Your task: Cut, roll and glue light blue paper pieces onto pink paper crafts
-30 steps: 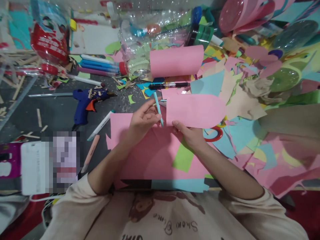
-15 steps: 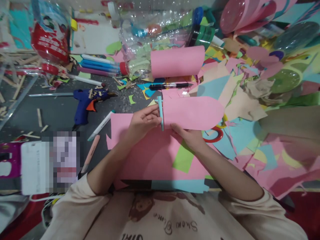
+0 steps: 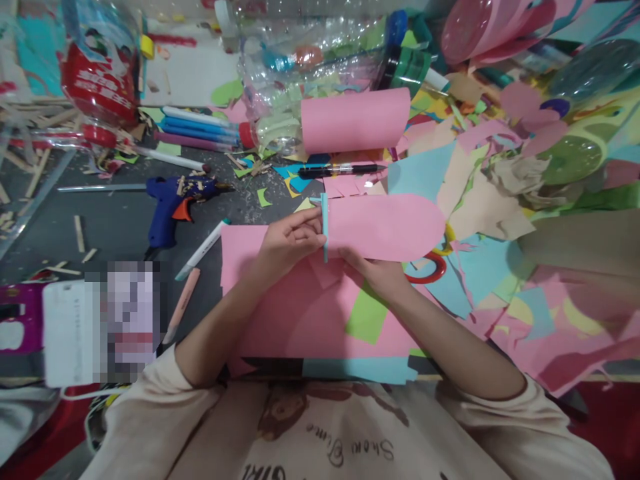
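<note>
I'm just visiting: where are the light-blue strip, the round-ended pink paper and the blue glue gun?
Light-blue strip (image 3: 325, 225): head view, middle of its length.
Round-ended pink paper (image 3: 387, 227): head view, centre of its face.
Blue glue gun (image 3: 164, 201): head view, where handle meets body.

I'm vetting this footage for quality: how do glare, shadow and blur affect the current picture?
Head view: bright glints speckle the clear bottles; head view: soft shadow darkens part of the large pink sheet; head view: lettering on the red label looks soft; head view: the light-blue strip at the left hand shows a fairly clear outline.
</note>
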A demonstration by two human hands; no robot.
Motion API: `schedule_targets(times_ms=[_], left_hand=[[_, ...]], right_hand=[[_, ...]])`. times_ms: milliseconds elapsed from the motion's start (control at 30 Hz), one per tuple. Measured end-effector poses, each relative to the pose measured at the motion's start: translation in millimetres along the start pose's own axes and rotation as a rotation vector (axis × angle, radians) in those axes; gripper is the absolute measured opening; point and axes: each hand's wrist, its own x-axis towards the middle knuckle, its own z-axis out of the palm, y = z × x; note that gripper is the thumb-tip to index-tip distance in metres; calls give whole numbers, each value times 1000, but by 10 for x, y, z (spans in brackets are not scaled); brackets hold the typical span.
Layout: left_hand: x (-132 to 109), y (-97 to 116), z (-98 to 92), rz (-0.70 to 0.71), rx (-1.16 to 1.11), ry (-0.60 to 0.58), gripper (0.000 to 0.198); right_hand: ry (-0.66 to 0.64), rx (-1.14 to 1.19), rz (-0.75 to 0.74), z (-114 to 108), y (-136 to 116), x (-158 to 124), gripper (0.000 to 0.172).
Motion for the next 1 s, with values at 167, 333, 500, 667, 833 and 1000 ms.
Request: schedule_targets(times_ms=[167, 333, 500, 667, 833, 1000], left_hand=[[18, 7, 7, -34, -30, 6, 53], [5, 57, 29, -82, -18, -19, 42], [-12, 76, -3, -85, -15, 21, 36], [18, 43, -79, 63, 6, 118, 21], [79, -11, -169, 244, 42, 251, 25], [76, -8, -197, 290, 38, 250, 36]], right_hand=[[46, -54, -24, 17, 27, -9, 33], [-143, -9, -37, 10, -85, 1, 31], [-100, 63, -36, 18, -102, 16, 43], [74, 274, -63, 42, -58, 51, 68], [7, 158, -120, 39, -183, 63, 36], [-332, -106, -122, 8, -276, 33, 47]])
